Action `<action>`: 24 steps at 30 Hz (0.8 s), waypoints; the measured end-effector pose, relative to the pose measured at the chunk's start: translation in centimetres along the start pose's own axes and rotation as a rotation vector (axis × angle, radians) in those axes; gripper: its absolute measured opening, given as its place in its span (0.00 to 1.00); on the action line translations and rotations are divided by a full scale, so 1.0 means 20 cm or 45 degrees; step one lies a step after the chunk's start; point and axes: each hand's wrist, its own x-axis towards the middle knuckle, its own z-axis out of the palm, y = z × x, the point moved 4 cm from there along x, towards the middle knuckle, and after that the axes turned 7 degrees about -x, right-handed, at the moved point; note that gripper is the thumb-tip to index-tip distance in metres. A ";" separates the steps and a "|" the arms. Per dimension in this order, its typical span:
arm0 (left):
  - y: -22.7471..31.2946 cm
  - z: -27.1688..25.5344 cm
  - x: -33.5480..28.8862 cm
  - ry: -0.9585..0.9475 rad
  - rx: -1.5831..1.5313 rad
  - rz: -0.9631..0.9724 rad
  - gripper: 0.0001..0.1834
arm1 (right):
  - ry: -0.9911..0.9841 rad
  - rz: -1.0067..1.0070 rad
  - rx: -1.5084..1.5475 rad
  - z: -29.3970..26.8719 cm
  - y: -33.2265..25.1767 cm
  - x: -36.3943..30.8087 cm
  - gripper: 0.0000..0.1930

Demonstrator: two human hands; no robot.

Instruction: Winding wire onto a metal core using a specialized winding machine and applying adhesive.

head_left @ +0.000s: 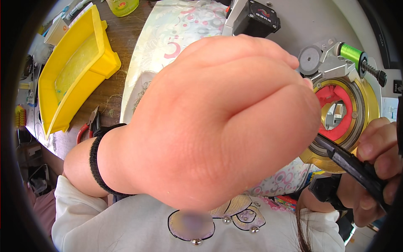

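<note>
Right hand grips a black rod, best kept steady beside the gold ring; left hand curled, contents hidden.

The dark brown wood-grained counter bore 1 angular yellow plastic tray, 1 red-handled tool, 1 yellow-green container and 1 white circle-patterned sheet.

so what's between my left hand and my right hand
A black tool, gripped by the right hand, runs to the edge of the left hand in the head view, with part of a gold ring behind it.
</note>
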 end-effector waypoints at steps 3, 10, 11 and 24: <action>0.00 0.00 0.00 0.005 -0.001 0.005 0.08 | -0.002 0.001 0.001 0.00 0.00 0.00 0.12; 0.00 0.00 -0.01 0.019 -0.004 0.016 0.08 | -0.012 0.020 0.013 -0.02 0.00 0.00 0.11; 0.00 0.00 -0.01 0.024 -0.005 0.018 0.08 | -0.016 0.022 0.019 -0.02 -0.01 0.00 0.11; 0.00 0.00 -0.01 0.015 0.011 0.012 0.07 | -0.098 0.191 -0.023 -0.08 -0.06 0.03 0.16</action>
